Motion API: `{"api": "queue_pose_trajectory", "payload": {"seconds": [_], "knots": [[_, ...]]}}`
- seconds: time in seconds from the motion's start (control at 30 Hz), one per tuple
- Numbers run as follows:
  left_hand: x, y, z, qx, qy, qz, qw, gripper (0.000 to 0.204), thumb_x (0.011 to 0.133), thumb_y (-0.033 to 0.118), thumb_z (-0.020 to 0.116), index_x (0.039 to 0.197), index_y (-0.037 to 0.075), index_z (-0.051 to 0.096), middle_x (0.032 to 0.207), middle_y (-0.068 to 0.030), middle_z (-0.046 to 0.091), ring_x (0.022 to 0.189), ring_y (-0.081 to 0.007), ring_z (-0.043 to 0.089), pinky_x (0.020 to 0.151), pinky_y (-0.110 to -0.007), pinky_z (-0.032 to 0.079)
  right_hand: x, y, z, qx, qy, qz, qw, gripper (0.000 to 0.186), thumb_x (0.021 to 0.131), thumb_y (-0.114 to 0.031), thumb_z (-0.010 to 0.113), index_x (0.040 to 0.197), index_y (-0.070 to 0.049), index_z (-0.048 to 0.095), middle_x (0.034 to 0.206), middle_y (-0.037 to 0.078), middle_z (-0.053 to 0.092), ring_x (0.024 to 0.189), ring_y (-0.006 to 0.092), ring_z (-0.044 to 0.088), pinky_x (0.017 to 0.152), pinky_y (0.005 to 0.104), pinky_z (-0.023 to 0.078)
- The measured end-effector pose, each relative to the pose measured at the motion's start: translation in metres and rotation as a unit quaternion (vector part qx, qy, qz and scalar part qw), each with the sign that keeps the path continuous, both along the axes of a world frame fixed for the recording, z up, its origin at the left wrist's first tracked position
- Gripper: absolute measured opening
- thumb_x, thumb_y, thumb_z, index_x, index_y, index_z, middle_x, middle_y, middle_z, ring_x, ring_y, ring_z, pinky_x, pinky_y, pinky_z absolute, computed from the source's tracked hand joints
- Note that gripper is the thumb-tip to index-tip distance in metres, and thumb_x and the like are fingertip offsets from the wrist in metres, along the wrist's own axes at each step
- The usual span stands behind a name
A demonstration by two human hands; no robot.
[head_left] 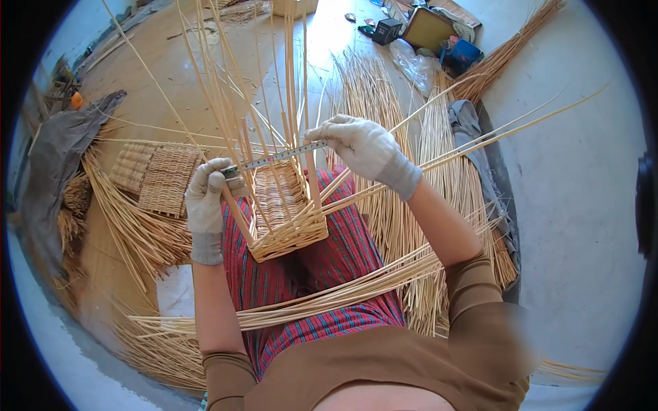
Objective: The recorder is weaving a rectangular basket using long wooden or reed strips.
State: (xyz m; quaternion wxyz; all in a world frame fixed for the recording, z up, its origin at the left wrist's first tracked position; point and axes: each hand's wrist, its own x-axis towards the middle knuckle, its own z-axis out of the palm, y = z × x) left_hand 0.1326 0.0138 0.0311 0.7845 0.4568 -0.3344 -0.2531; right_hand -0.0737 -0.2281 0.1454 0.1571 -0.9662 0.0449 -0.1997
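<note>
In the head view, my gloved left hand (205,195) is closed round a small tape measure case (231,172) at the upper left of a half-woven wicker basket (288,229). My gloved right hand (363,147) pinches the far part of the extended tape (279,153) near an upright wooden stake (312,178) at the basket's right. The tape spans the top, slightly rising to the right. The basket rests on my striped-covered lap (349,250), with tall rods (291,68) standing up from it and long canes reaching out to the right.
Loose canes (288,308) lie across my lap. Willow bundles (370,89) cover the floor at right, more (137,233) lie left beside woven panels (164,175) and a grey cloth (48,178). A blue bucket (460,56) and clutter stand at the back right.
</note>
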Motion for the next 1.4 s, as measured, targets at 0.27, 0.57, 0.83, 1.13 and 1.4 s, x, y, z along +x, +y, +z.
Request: {"api": "queue_pose_trajectory", "payload": {"seconds": [0.27, 0.57, 0.83, 1.13, 1.4], "knots": [[0.001, 0.004, 0.012, 0.029, 0.004, -0.039, 0.999, 0.031, 0.105, 0.019, 0.058, 0.129, 0.001, 0.059, 0.102, -0.0094, 0.07, 0.095, -0.02, 0.071, 0.088, -0.039, 0.063, 0.0, 0.002, 0.001, -0.043, -0.008, 0.005, 0.999, 0.04, 0.095, -0.01, 0.058, 0.131, -0.025, 0.067, 0.104, 0.011, 0.069, 0.087, 0.0301, 0.07, 0.077, 0.0408, 0.057], [0.004, 0.015, 0.012, 0.028, 0.005, -0.056, 0.998, 0.03, 0.102, 0.022, 0.063, 0.125, 0.004, 0.062, 0.102, -0.0068, 0.07, 0.095, -0.0174, 0.069, 0.092, -0.036, 0.06, 0.003, -0.001, 0.004, 0.008, 0.044, 0.022, 0.999, 0.036, 0.095, -0.012, 0.057, 0.127, -0.022, 0.07, 0.111, 0.01, 0.074, 0.096, 0.0291, 0.071, 0.086, 0.0383, 0.058], [0.001, 0.017, 0.01, 0.032, 0.013, -0.041, 0.999, 0.034, 0.103, 0.022, 0.06, 0.132, 0.004, 0.056, 0.109, -0.0087, 0.068, 0.1, -0.0183, 0.067, 0.095, -0.035, 0.057, -0.009, 0.017, -0.014, -0.007, 0.02, -0.04, 0.999, 0.035, 0.1, -0.019, 0.053, 0.135, -0.018, 0.058, 0.084, 0.014, 0.071, 0.077, 0.0296, 0.07, 0.066, 0.0407, 0.056], [-0.141, 0.021, 0.018, 0.279, -0.586, 0.17, 0.742, 0.076, 0.083, 0.026, 0.079, 0.149, 0.006, 0.047, 0.137, -0.0165, 0.058, 0.133, -0.0319, 0.051, 0.116, -0.051, 0.034, -0.117, 0.14, -0.102, 0.24, 0.277, 0.043, 0.93, 0.032, 0.093, -0.024, 0.068, 0.124, -0.015, 0.065, 0.109, 0.012, 0.07, 0.101, 0.0333, 0.068, 0.087, 0.0412, 0.055], [-0.149, -0.03, -0.051, 0.341, -0.604, 0.164, 0.702, 0.117, 0.071, 0.037, 0.087, 0.162, 0.006, 0.02, 0.15, -0.0153, 0.047, 0.142, -0.0335, 0.043, 0.114, -0.05, 0.033, -0.057, -0.028, -0.036, -0.184, -0.085, -0.201, 0.958, 0.026, 0.093, -0.023, 0.067, 0.119, -0.02, 0.072, 0.107, 0.007, 0.072, 0.103, 0.0265, 0.066, 0.095, 0.043, 0.05]]}}
